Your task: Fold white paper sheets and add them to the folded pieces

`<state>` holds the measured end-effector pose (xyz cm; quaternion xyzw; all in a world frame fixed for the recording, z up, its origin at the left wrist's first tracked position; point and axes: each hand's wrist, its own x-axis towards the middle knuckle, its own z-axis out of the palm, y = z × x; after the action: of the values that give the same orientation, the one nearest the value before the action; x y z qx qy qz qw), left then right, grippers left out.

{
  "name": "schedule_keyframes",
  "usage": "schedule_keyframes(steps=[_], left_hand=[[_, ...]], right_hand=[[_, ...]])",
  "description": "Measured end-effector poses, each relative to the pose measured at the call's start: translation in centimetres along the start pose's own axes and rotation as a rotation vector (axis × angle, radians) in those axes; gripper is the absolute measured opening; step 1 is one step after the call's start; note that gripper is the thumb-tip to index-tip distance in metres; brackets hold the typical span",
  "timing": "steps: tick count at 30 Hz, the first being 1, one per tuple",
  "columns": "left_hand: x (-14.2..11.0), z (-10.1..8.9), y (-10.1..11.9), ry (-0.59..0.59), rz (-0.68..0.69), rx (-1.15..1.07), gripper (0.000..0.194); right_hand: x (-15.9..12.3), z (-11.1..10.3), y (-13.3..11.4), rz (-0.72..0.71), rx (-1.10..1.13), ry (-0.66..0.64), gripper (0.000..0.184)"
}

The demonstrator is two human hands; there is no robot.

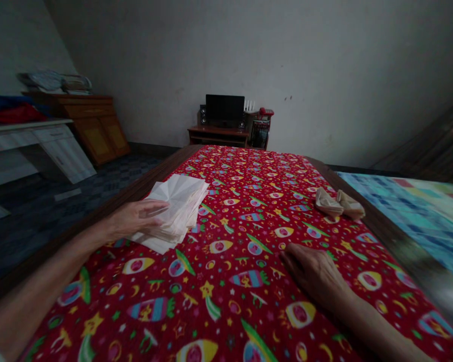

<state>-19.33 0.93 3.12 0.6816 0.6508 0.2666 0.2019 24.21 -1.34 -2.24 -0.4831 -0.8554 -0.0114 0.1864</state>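
Observation:
A loose stack of creased white paper sheets (181, 196) lies on the left side of a red patterned cloth (245, 311), its edges uneven and fold lines fanning across the top sheet. My left hand (141, 218) rests on the stack's left edge, fingers stretched out and apart over the paper. On the right half of the cloth, my right hand (313, 271) lies low with its fingers curled in, and nothing shows in it. Beyond it, near the cloth's right edge, sit two folded paper pieces (328, 202) side by side.
Dark wooden edges (347, 201) border the cloth. A bed with a blue checked cover (407, 226) is at the right. At the far end stands a low desk with a monitor (225, 108) and speakers. A white desk (56, 146) and wooden cabinet (94, 125) stand left.

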Motion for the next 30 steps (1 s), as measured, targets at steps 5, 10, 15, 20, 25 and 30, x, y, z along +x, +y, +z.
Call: schedule_keyframes(steps=[5,10,15,20,25,30], left_hand=[[0.3,0.2,-0.5,0.008,0.065,-0.042,0.064],[0.4,0.4,-1.4,0.043,0.096,-0.049,0.046],[-0.2,0.9,-0.9,0.15,0.047,0.032,0.036],[-1.4,1.6,2.9,0.361,0.336,0.148,0.023],[-2.8,4.1,7.1,0.202,0.686,0.231,0.017],[-4.1,8.6,11.1,0.084,0.838,0.335,0.019]], right_hand=[[0.0,0.2,0.1,-0.001,-0.001,0.011,0.029],[-0.1,0.2,0.2,0.004,0.007,0.008,0.03],[-0.2,0.3,0.3,0.001,-0.004,0.013,0.03],[-0.1,0.3,0.1,-0.005,-0.021,0.033,0.029],[-0.1,0.3,0.3,-0.039,-0.047,0.066,0.031],[-0.4,-0.1,0.0,-0.129,-0.054,0.174,0.027]])
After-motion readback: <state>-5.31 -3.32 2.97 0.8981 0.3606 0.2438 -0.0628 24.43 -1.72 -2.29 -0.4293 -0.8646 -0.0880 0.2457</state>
